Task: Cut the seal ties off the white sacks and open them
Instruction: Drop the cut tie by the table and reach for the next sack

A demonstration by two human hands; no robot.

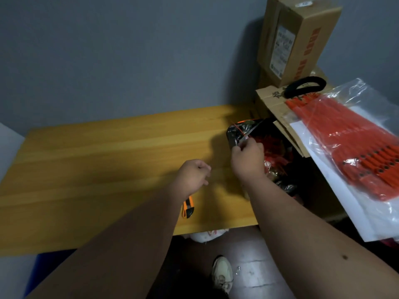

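Red lettering on cardboard box [302, 39], too blurred to read

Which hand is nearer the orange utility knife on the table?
Left. The left hand is loosely closed just beyond the orange utility knife, whose body shows beside that wrist. The right hand is farther off to the right, at the black bag by the table edge.

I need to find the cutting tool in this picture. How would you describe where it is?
Start at the yellow wooden table and go to its near edge. The utility knife lies flat there, partly under the left hand's wrist. It is the only orange-and-black tool on the tabletop.
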